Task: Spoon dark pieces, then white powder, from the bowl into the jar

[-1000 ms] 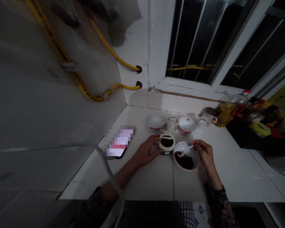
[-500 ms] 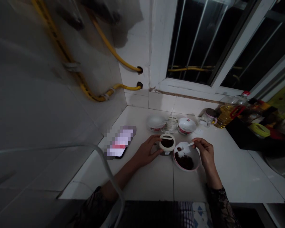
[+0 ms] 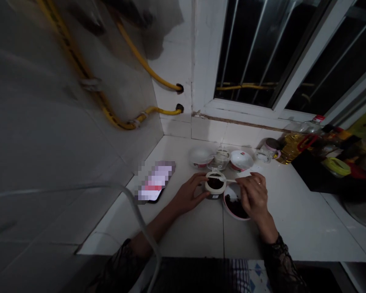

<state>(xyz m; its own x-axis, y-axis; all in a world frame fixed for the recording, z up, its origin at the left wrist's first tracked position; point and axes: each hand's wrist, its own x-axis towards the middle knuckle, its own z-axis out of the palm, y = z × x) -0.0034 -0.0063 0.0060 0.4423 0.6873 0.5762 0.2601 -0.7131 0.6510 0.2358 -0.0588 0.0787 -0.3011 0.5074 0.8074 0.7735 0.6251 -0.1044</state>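
My left hand [image 3: 189, 194] is curled round the left side of a small jar [image 3: 215, 195] with a pale rim, thumb at the front. Dark brown, crumbly stuff shows inside its mouth. In my right hand [image 3: 254, 196] a white spoon [image 3: 231, 180] is pinched by the handle, and its head lies over the jar's opening. Just below that hand stands a white bowl [image 3: 228, 213] with a pink rim, partly covered by the fingers. More of the dark crumbly stuff [image 3: 236, 207] lies in it.
Behind the jar are two bowls [image 3: 199, 158] [image 3: 241, 159] with a clear glass container [image 3: 221, 159] between them. A lit phone [image 3: 155, 181] lies at left. An oil bottle [image 3: 295, 144], a glass jar [image 3: 266, 151] and a black box [image 3: 308, 173] stand at right. A pale cable [image 3: 140, 219] crosses the left foreground.
My right hand has moved left with the spoon, from over the bowl to the jar's mouth. My left hand stays on the jar.
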